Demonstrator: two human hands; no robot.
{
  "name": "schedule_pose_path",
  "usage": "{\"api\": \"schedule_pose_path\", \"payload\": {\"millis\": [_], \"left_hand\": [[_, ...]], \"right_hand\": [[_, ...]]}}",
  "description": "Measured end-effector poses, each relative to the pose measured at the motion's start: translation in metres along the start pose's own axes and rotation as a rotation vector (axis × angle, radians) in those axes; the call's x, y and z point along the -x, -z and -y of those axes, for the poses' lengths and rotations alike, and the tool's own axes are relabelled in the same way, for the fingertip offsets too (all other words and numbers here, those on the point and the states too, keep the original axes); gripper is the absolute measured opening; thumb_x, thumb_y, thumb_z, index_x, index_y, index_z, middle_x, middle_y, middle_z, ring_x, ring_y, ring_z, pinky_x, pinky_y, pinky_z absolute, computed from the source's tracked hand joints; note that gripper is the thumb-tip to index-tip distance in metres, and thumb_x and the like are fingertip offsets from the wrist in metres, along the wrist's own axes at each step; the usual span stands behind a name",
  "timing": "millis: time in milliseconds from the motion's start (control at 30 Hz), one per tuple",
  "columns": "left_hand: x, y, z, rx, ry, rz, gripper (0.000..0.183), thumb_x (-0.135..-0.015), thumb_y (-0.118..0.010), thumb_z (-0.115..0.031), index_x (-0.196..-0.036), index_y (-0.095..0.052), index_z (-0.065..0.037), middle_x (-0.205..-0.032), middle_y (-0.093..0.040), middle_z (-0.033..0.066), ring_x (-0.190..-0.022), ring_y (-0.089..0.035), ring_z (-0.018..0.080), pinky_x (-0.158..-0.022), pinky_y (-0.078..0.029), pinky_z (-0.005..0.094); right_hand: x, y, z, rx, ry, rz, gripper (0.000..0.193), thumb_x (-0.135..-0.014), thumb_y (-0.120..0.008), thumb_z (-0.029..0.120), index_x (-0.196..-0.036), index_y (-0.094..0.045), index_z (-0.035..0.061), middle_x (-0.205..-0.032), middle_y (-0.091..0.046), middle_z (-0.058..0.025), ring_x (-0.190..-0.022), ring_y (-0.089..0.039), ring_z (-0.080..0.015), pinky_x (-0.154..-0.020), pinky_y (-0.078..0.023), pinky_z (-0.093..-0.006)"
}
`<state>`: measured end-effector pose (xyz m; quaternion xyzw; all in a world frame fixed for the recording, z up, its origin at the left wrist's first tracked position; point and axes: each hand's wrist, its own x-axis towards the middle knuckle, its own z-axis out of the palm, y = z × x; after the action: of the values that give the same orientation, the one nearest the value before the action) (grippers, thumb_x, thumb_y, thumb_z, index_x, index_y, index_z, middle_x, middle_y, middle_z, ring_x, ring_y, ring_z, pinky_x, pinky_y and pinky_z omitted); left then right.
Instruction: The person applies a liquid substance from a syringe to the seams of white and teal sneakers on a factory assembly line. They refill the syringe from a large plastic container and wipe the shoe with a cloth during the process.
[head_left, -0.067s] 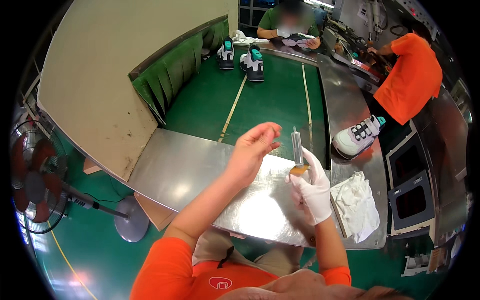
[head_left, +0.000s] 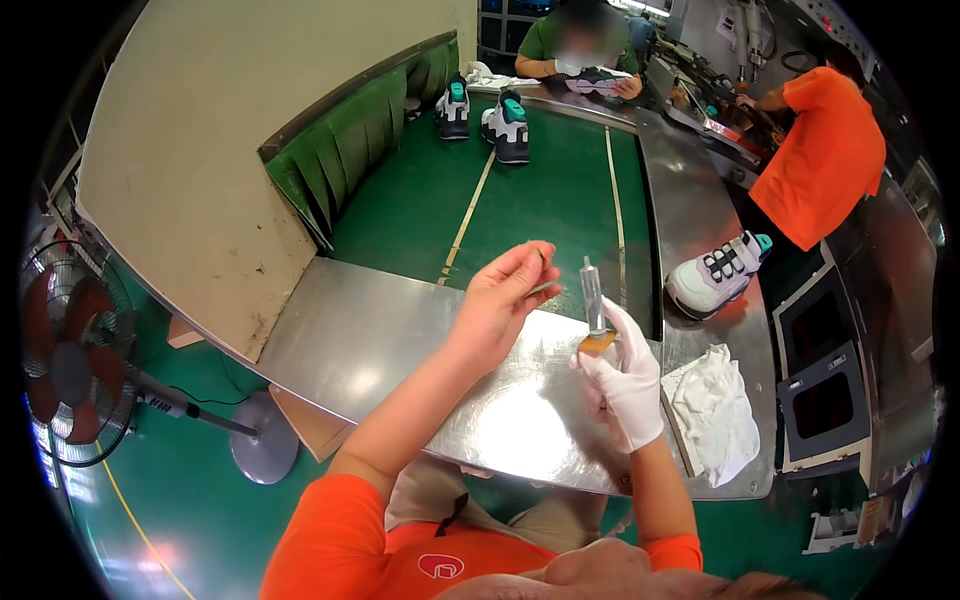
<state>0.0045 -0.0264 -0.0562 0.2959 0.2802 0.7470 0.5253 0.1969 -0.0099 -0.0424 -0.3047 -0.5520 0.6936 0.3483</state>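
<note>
My left hand (head_left: 497,310), bare, is raised over the near edge of the green conveyor belt. Its thumb and index finger press together; whatever lies between them, if anything, is too small to make out. To its right my right hand (head_left: 622,385), in a white glove, grips a clear syringe (head_left: 592,298). The syringe stands nearly upright with its narrow tip up, and a flat amber piece (head_left: 597,343) shows at its lower end. A small gap separates the left fingertips from the syringe.
Beneath my hands lies a steel table (head_left: 340,330). A white sneaker (head_left: 715,275) and a crumpled white cloth (head_left: 712,415) sit at the right; two shoes (head_left: 508,130) stand far back on the belt. Two people work beyond. A fan (head_left: 75,360) is at left.
My left hand's fingertips have shifted slightly to the left, with the thumb and finger turned a little. The syringe's tip has tilted slightly left. Everything else stays put.
</note>
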Motion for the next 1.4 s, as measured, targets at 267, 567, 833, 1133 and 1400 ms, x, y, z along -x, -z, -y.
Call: {"api": "schedule_pose_path", "payload": {"millis": [267,567,833,1133,1400], "left_hand": [[0.000,0.000,-0.003,0.034,0.056,-0.081,0.026,-0.097,-0.063,-0.021,-0.116,-0.062,-0.004,-0.099,-0.068,0.0058,-0.095,-0.064,0.0163,-0.095,-0.049,0.0359],[-0.003,0.000,0.000,-0.162,-0.050,0.014,0.026,-0.095,-0.065,-0.022,-0.111,-0.064,-0.001,-0.095,-0.067,0.0068,-0.092,-0.064,0.0163,-0.089,-0.049,0.0327],[-0.008,0.009,-0.028,-0.550,-0.081,0.055,0.020,-0.091,-0.069,-0.016,-0.100,-0.071,0.002,-0.095,-0.069,0.0059,-0.089,-0.062,0.0126,-0.085,-0.049,0.0284],[-0.003,0.013,-0.042,-0.544,0.008,0.144,0.020,-0.091,-0.070,-0.017,-0.101,-0.071,0.000,-0.097,-0.069,0.0053,-0.086,-0.063,0.0126,-0.083,-0.051,0.0275],[-0.013,0.013,-0.028,-0.572,-0.205,0.114,0.017,-0.096,-0.063,-0.014,-0.105,-0.065,0.001,-0.095,-0.068,0.0066,-0.087,-0.066,0.0140,-0.078,-0.054,0.0278]], "right_hand": [[0.000,-0.001,0.001,0.084,-0.062,0.093,0.062,-0.085,-0.063,-0.005,-0.143,-0.045,0.0072,-0.101,-0.064,-0.0031,-0.087,-0.059,-0.0062,-0.069,-0.047,-0.0186],[-0.004,0.009,-0.013,0.362,0.288,0.079,0.059,-0.084,-0.068,-0.002,-0.140,-0.050,0.0052,-0.117,-0.060,-0.0033,-0.099,-0.057,-0.0083,-0.083,-0.047,-0.0218],[0.000,0.007,-0.004,0.242,0.020,0.098,0.062,-0.083,-0.068,-0.005,-0.141,-0.050,0.0041,-0.132,-0.055,-0.0040,-0.113,-0.054,-0.0108,-0.100,-0.043,-0.0262],[-0.001,-0.001,0.009,0.096,-0.158,0.074,0.061,-0.082,-0.067,-0.007,-0.139,-0.052,0.0055,-0.104,-0.065,-0.0021,-0.073,-0.056,-0.0036,-0.057,-0.043,-0.0186],[-0.007,0.022,0.009,0.257,0.009,-0.147,0.035,-0.078,-0.070,-0.002,-0.110,-0.058,0.0061,-0.073,-0.058,0.0006,-0.049,-0.048,-0.0041,-0.042,-0.035,-0.0205]]}}
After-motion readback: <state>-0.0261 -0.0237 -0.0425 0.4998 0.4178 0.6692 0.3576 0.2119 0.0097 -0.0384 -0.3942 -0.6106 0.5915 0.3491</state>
